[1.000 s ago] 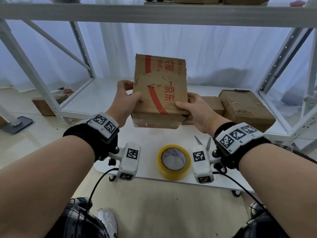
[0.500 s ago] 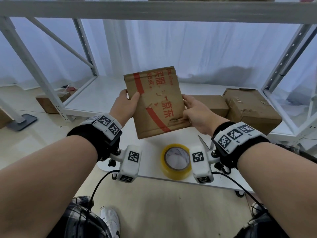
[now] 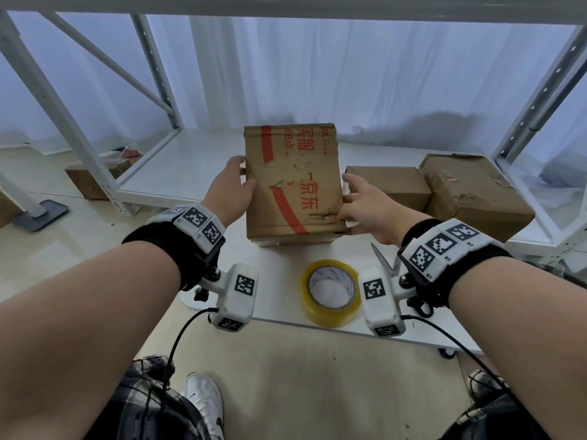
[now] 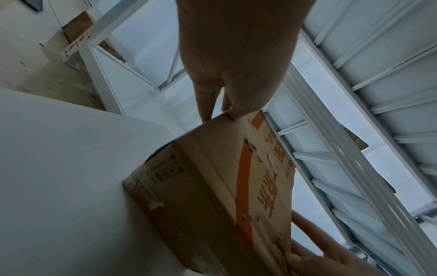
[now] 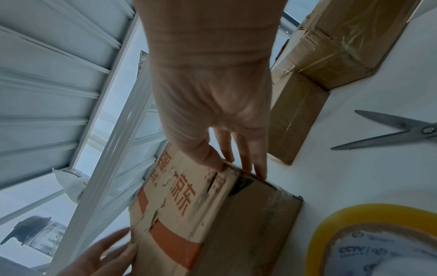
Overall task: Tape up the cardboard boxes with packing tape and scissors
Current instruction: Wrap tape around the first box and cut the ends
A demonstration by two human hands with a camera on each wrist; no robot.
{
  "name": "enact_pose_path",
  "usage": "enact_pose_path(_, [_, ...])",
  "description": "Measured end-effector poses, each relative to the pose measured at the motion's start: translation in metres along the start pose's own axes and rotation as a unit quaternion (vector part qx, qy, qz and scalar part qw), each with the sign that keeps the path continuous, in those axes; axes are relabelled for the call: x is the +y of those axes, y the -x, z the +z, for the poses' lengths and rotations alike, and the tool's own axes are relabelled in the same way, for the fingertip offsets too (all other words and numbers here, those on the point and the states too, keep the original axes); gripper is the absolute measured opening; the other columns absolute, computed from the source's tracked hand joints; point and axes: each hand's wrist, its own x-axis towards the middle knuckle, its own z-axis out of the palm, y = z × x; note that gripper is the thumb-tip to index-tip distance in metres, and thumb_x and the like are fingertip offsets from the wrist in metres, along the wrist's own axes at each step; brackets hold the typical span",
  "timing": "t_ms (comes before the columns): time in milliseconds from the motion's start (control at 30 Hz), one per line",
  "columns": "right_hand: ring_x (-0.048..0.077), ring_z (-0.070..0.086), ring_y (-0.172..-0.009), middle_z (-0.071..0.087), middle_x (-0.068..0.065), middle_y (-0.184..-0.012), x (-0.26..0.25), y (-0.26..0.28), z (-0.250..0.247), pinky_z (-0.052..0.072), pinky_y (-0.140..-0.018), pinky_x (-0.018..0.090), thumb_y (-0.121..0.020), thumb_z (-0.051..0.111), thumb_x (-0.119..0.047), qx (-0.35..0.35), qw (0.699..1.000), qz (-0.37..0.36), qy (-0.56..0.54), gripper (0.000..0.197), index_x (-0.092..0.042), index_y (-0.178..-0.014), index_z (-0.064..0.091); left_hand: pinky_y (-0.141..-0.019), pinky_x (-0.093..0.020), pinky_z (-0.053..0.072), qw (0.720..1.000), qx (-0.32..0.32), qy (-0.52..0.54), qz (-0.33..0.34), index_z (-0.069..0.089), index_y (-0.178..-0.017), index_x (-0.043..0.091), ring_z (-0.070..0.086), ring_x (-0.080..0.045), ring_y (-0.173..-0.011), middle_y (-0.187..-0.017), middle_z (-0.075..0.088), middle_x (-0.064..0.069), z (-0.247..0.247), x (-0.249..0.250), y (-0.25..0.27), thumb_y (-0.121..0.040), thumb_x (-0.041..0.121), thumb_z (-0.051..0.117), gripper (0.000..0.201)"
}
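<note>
Head view: cardboard box (image 3: 293,185) down on white table (image 3: 279,258), red stripe up.
Left hand (image 3: 230,188): gripping box's left edge.
Right hand (image 3: 365,206): gripping right edge.
Tape roll (image 3: 330,292), scissors (image 5: 390,129): nearer table edge, untouched.

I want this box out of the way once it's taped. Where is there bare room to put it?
The lower shelf behind and left of the printed box is bare. The table has a strip left of the tape roll. The right is crowded: scissors and two taped boxes.
</note>
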Motion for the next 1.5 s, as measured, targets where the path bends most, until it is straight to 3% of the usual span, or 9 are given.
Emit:
enact_pose_path(167, [0.021,0.063,-0.105,0.054,0.007,-0.124,-0.002,-0.003,-0.004,0.058,-0.08,0.034,-0.091,0.057,0.0,-0.004,0.996,-0.07,0.063,0.069,-0.032,-0.147,0.031,-0.114,-0.043,0.024,0.985,-0.044,-0.141,0.084,0.043,-0.14,0.03,0.029,-0.035,-0.135,-0.151,0.021,-0.008,0.004,0.007,-0.005,-0.097,0.026,0.049,0.043])
enact_pose_path(367, [0.015,0.057,-0.108,0.056,-0.004,-0.123,0.002,-0.013,-0.001,0.046,-0.102,0.036,-0.092,0.063,-0.018,-0.01,0.962,-0.157,0.223,0.042,-0.02,-0.134,0.056,-0.115,-0.052,-0.007,0.94,-0.158,-0.28,0.118,0.039,-0.139,0.048,-0.003,-0.021,-0.147,-0.157,0.016,0.011,0.024,0.016,-0.008,-0.093,0.058,0.041,0.046])
enact_pose_path(633, [0.015,0.052,-0.087,0.04,0.003,-0.12,0.004,-0.026,0.0,0.045,-0.084,0.031,-0.087,0.069,-0.026,0.026,0.948,-0.149,0.282,0.031,-0.026,-0.111,0.05,-0.093,-0.033,0.043,0.962,-0.178,-0.146,0.148,0.057,-0.103,0.024,0.049,-0.019,-0.103,-0.106,0.052,0.003,0.032,0.028,-0.014,-0.087,0.028,0.066,0.019])
enact_pose_path(733, [0.017,0.051,-0.089,0.04,0.003,-0.113,0.002,-0.025,-0.001,0.046,-0.087,0.033,-0.088,0.067,-0.031,0.045,0.941,-0.165,0.292,0.027,-0.021,-0.111,0.055,-0.071,-0.016,0.042,0.968,-0.192,-0.07,0.148,0.052,-0.093,0.016,0.051,-0.01,-0.081,-0.088,0.053,0.007,0.034,0.034,-0.01,-0.088,0.015,0.065,0.014])
enact_pose_path(967, [0.014,0.049,-0.064,0.06,0.017,-0.085,-0.002,-0.015,-0.002,0.047,-0.067,0.03,-0.093,0.061,-0.034,0.032,0.957,-0.153,0.244,0.036,-0.001,-0.079,0.069,-0.063,-0.006,0.04,0.975,-0.182,-0.015,0.123,0.071,-0.088,0.005,0.052,-0.005,-0.074,-0.082,0.062,0.002,0.026,0.034,-0.009,-0.087,0.025,0.068,0.02])
enact_pose_path(1067, [0.013,0.048,-0.059,0.053,0.005,-0.067,-0.004,-0.013,0.002,0.047,-0.065,0.028,-0.094,0.059,-0.034,0.052,0.972,-0.123,0.195,0.042,0.003,-0.079,0.069,-0.062,-0.008,0.04,0.974,-0.194,-0.027,0.115,0.074,-0.091,0.006,0.052,-0.007,-0.073,-0.086,0.065,-0.005,0.025,0.036,-0.009,-0.091,0.027,0.063,0.024])
enact_pose_path(1267, [0.014,0.058,-0.075,0.062,0.002,-0.08,-0.003,-0.019,0.011,0.056,-0.078,0.035,-0.089,0.066,-0.03,0.118,0.973,-0.128,0.149,0.023,-0.012,-0.076,0.063,-0.054,-0.006,0.037,0.978,-0.176,-0.063,0.098,0.07,-0.085,0.007,0.049,-0.006,-0.064,-0.076,0.061,0.0,0.032,0.04,-0.012,-0.093,0.026,0.059,0.023])
enact_pose_path(1400, [0.012,0.056,-0.074,0.06,0.001,-0.079,-0.003,-0.025,0.013,0.055,-0.077,0.033,-0.089,0.067,-0.025,0.133,0.976,-0.107,0.137,0.025,-0.014,-0.068,0.059,-0.083,-0.025,0.044,0.982,-0.105,-0.138,0.074,0.063,-0.082,0.028,0.053,-0.013,-0.098,-0.096,0.058,0.006,0.037,0.043,-0.015,-0.083,0.038,0.068,0.012])
enact_pose_path(1500, [0.013,0.055,-0.075,0.061,0.002,-0.081,-0.003,-0.029,0.012,0.048,-0.069,0.029,-0.088,0.069,-0.025,0.134,0.979,-0.095,0.117,0.027,-0.015,-0.067,0.056,-0.108,-0.049,0.03,0.978,-0.042,-0.201,-0.03,0.045,-0.127,0.03,0.032,-0.029,-0.128,-0.135,0.033,-0.007,0.033,0.032,-0.018,-0.069,0.067,0.069,0.073])
